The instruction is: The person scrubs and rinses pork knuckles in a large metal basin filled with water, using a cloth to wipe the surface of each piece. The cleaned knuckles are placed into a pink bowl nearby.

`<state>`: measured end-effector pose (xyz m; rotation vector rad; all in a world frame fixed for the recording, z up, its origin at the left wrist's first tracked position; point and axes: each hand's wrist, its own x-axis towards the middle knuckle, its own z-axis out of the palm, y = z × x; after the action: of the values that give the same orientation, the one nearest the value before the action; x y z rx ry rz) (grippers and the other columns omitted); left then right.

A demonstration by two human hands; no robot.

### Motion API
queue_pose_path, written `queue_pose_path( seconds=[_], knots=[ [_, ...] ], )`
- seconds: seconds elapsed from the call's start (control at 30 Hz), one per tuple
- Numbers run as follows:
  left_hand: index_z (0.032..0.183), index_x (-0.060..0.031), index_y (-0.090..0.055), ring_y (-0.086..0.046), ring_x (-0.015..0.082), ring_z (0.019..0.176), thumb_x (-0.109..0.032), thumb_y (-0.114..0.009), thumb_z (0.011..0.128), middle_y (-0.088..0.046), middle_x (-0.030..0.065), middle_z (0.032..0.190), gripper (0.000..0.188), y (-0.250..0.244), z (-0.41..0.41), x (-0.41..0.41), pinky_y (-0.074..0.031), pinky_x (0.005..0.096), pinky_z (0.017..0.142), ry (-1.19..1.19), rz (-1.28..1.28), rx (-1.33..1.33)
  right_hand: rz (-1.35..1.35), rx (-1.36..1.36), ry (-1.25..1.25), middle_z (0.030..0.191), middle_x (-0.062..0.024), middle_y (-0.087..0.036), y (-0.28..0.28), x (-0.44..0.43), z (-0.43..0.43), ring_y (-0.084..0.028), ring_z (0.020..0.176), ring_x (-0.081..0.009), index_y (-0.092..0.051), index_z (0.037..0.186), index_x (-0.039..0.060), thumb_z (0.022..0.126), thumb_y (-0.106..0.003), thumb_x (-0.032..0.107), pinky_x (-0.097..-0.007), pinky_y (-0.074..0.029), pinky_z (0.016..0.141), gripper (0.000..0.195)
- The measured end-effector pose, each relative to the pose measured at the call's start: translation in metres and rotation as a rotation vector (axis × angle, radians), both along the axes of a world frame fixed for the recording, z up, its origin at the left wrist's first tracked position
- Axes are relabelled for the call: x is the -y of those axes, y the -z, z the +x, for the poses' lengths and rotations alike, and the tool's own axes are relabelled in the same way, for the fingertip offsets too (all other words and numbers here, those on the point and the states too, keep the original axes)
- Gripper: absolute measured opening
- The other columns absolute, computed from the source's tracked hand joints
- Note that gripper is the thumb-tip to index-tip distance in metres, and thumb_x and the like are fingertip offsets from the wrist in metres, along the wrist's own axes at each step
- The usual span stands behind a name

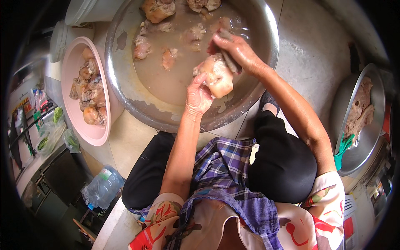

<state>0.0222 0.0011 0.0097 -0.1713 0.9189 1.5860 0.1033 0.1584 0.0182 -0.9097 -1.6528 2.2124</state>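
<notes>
My left hand (199,97) grips a pale, skin-on chunk of meat on the bone (220,73), probably a pork knuckle, from below. It is held over a large round metal basin (122,89) of cloudy water. In my right hand (242,53) is a wet grey-brown pad (230,62); whether it is a scourer or a folded cloth I cannot tell. The pad rests against the upper right side of the chunk. Other meat pieces lie partly under water, among them a small one (169,58) and a larger skin-on one (158,11) near the far rim.
Left of the basin stands a pink plastic tub (69,90) holding several meat chunks (90,90). To the right, a metal bowl (338,103) contains large meat pieces (359,107), with a green glove (343,150) over its edge. A bagged plastic water bottle (103,187) lies at lower left.
</notes>
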Motion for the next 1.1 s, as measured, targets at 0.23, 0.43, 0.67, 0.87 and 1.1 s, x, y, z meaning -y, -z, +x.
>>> queue_pose_path(
  seconds=[0.23,0.43,0.67,0.87,1.1],
  knots=[
    [0.115,-0.0014,-0.045,-0.055,0.0159,0.088,-0.011,-0.066,0.072,-0.054,0.0067,0.100,0.049,-0.006,0.013,-0.010,-0.049,0.0306,0.080,-0.044,-0.013,-0.232,0.719,0.087,-0.032,0.081,-0.0165,-0.055,0.026,0.006,-0.003,-0.055,0.071,-0.0319,-0.057,0.091,0.0028,0.081,-0.052,0.025,-0.0392,-0.044,0.070,0.025],
    [0.113,-0.0002,-0.046,-0.056,0.0194,0.095,-0.010,-0.066,0.070,-0.055,0.0110,0.105,0.049,-0.004,0.015,-0.001,-0.049,0.0328,0.084,0.038,0.014,-0.114,0.377,0.248,-0.225,0.057,-0.0085,-0.049,0.016,-0.007,-0.010,-0.045,0.053,-0.0171,-0.054,0.072,-0.0002,0.087,-0.049,0.030,-0.0324,-0.039,0.055,0.034],
    [0.116,0.0006,-0.046,-0.056,0.0213,0.097,-0.015,-0.065,0.068,-0.054,0.0117,0.108,0.054,-0.002,0.003,-0.002,-0.049,0.0331,0.084,0.093,0.053,-0.099,-0.331,0.109,-0.052,0.060,-0.0022,-0.055,0.014,-0.013,0.002,-0.049,0.050,-0.0091,-0.055,0.080,0.0048,0.092,-0.046,0.034,-0.0221,-0.041,0.049,0.034],
    [0.115,0.0011,-0.047,-0.058,0.0197,0.094,-0.017,-0.063,0.070,-0.056,0.0104,0.104,0.051,-0.001,-0.008,0.005,-0.050,0.0324,0.082,0.049,-0.034,-0.089,-0.003,0.110,-0.095,0.080,-0.0023,-0.060,-0.018,0.012,0.005,-0.056,0.071,-0.0090,-0.056,0.090,0.0077,0.091,-0.045,0.038,-0.0254,-0.046,0.057,0.032],
    [0.112,0.0024,-0.049,-0.058,0.0181,0.091,-0.011,-0.065,0.069,-0.058,0.0097,0.100,0.048,-0.011,0.005,-0.004,-0.050,0.0321,0.081,0.075,-0.017,-0.168,0.702,0.089,-0.055,0.067,-0.0096,-0.051,0.029,0.008,0.003,-0.051,0.063,-0.0194,-0.055,0.079,0.0014,0.086,-0.049,0.027,-0.0317,-0.042,0.058,0.027]
  ],
)
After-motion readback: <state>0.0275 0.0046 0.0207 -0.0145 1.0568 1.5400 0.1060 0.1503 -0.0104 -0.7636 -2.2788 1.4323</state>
